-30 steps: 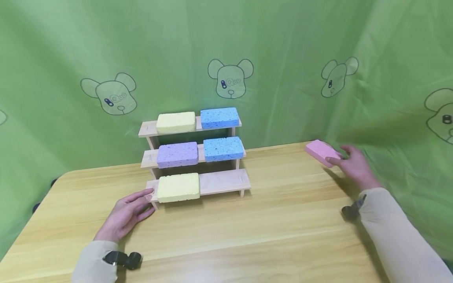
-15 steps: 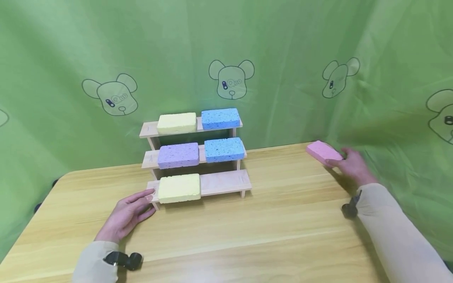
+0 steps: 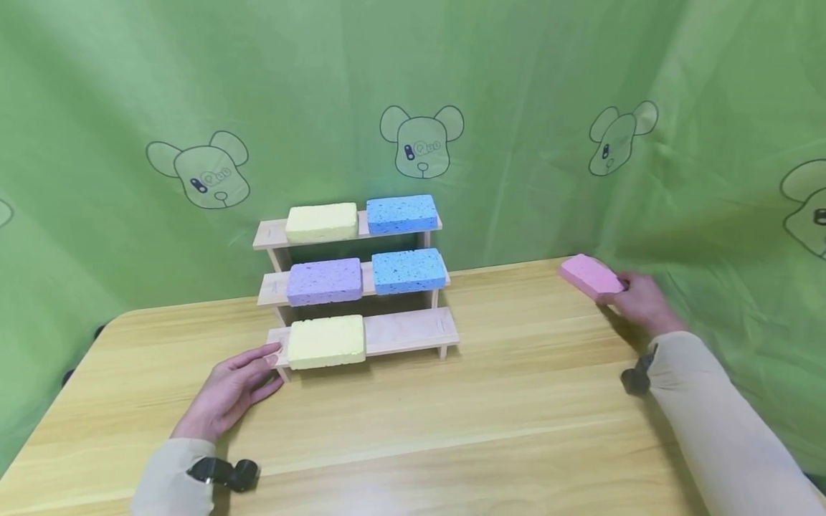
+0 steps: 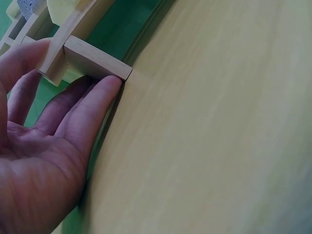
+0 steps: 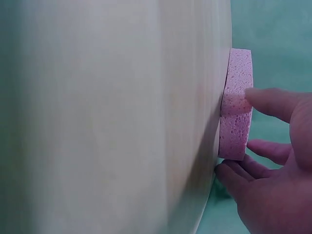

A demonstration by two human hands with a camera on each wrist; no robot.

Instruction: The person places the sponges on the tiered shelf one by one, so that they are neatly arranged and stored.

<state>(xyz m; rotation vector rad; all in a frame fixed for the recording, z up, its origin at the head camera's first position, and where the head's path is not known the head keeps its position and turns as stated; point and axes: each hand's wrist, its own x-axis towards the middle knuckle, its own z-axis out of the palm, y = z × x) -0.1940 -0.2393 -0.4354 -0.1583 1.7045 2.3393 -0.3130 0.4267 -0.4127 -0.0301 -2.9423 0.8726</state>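
Observation:
A three-tier wooden shelf rack stands on the table, and my left hand grips the left end of its bottom tier. In the left wrist view, fingers lie against the rack's short leg. At the back right of the table, my right hand pinches a pink sponge at its near right end. The right wrist view shows the thumb on the sponge's broad face and the other fingers around its end. That sponge lies flat, close on the tabletop.
Pale yellow and blue sponges sit on the top tier. Purple and blue ones share the middle tier. A yellow sponge is on the bottom tier, left side. Behind the table hangs a green curtain.
My right hand has closed in slightly around the pink sponge's end, its forearm shifting a little left. The left hand and the rack stay as they were.

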